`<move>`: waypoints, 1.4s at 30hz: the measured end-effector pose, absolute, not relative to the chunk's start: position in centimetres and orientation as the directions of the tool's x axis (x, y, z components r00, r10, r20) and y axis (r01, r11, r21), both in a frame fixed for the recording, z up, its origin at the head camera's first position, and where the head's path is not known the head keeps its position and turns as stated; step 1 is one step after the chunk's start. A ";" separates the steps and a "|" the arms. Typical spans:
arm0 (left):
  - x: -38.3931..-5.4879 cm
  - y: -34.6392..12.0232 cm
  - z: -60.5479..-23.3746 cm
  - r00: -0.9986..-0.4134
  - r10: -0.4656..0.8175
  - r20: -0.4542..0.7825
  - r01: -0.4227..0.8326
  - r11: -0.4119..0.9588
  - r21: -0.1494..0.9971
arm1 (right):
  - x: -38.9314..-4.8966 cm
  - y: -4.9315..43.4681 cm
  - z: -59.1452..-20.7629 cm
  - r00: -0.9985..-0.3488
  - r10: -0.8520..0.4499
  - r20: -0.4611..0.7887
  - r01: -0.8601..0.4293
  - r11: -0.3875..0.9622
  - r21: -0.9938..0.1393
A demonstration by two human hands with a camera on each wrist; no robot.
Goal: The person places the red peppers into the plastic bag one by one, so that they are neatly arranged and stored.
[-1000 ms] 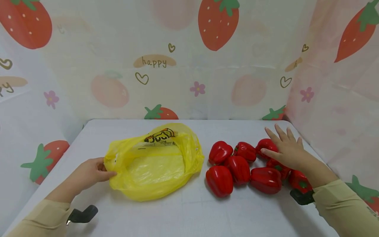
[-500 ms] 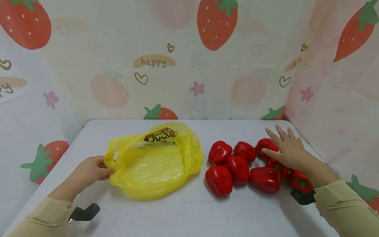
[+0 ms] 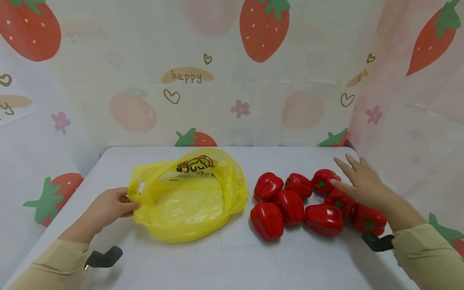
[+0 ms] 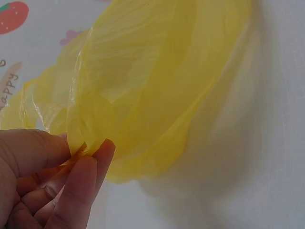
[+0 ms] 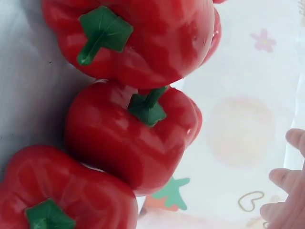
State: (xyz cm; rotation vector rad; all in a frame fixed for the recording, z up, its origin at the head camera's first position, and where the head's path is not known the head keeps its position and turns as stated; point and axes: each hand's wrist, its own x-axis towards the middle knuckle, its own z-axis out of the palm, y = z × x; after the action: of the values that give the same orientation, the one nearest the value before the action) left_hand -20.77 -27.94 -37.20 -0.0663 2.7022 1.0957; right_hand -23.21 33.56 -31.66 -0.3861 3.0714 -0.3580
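Note:
A yellow plastic bag (image 3: 188, 237) lies with its mouth spread wide on the left half of the table. My left hand (image 3: 110, 207) pinches the bag's left edge between thumb and fingers, as the left wrist view confirms. Several red bell peppers (image 3: 324, 219) with green stems lie in a cluster to the bag's right. Over the far right of this cluster hovers my right hand (image 3: 369, 187), its fingers spread and holding nothing. In the right wrist view, peppers (image 5: 126, 136) fill the left and middle, and only some fingertips (image 5: 286, 181) show at the right edge.
The table (image 3: 239, 266) has a white cover. Behind it rises a cloth backdrop (image 3: 217, 100) with strawberry prints, and similar cloth walls stand at left and right. Black camera mounts (image 3: 103, 257) stick out under both wrists.
My right hand has shifted slightly to the right, uncovering more of the rightmost peppers. The left hand has lifted the bag's edge a little and its pinch has tightened.

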 end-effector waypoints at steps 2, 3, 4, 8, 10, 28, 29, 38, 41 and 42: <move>-20.8 -27.9 -37.2 -0.973 0.042 -0.228 -0.128 0.722 0.680 | -23.1 33.8 -31.7 -0.969 -0.247 0.000 -0.238 0.934 -0.266; -20.8 -27.9 -37.1 -0.972 0.041 -0.230 -0.130 0.721 0.681 | -23.0 33.9 -31.7 -0.969 -0.247 -0.003 -0.236 0.928 -0.288; -20.8 -27.9 -37.1 -0.972 0.040 -0.231 -0.131 0.722 0.679 | -22.9 34.1 -31.7 -0.970 -0.245 -0.010 -0.230 0.924 -0.306; -20.8 -27.9 -37.0 -0.973 0.040 -0.229 -0.130 0.724 0.678 | -22.5 34.7 -31.8 -0.971 -0.236 -0.035 -0.205 0.901 -0.381; -20.8 -27.9 -37.0 -0.973 0.039 -0.228 -0.129 0.726 0.676 | -22.4 35.0 -31.8 -0.971 -0.235 -0.041 -0.199 0.892 -0.405; -20.8 -27.8 -36.7 -0.971 0.044 -0.236 -0.131 0.726 0.675 | -21.7 39.1 -33.1 -0.977 -0.194 -0.085 -0.135 0.882 -0.452; -20.8 -27.8 -36.7 -0.970 0.043 -0.238 -0.134 0.726 0.675 | -21.7 39.4 -33.2 -0.977 -0.191 -0.092 -0.130 0.882 -0.452; -20.8 -27.8 -36.8 -0.971 0.049 -0.234 -0.129 0.716 0.686 | -21.0 41.3 -34.9 -0.963 -0.153 -0.222 -0.015 0.853 -0.521; -20.7 -27.7 -36.8 -0.972 0.053 -0.230 -0.125 0.713 0.690 | -20.9 41.7 -35.5 -0.954 -0.146 -0.263 0.030 0.825 -0.565; -20.7 -27.8 -36.8 -0.972 0.053 -0.229 -0.123 0.713 0.690 | -20.8 41.9 -35.6 -0.951 -0.141 -0.276 0.046 0.815 -0.577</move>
State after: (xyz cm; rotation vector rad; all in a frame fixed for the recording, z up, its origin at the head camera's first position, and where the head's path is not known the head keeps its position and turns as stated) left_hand -20.73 -27.76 -36.84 -0.0559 2.6877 1.1077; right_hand -20.84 41.86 -35.64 -0.0721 2.6933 -0.8677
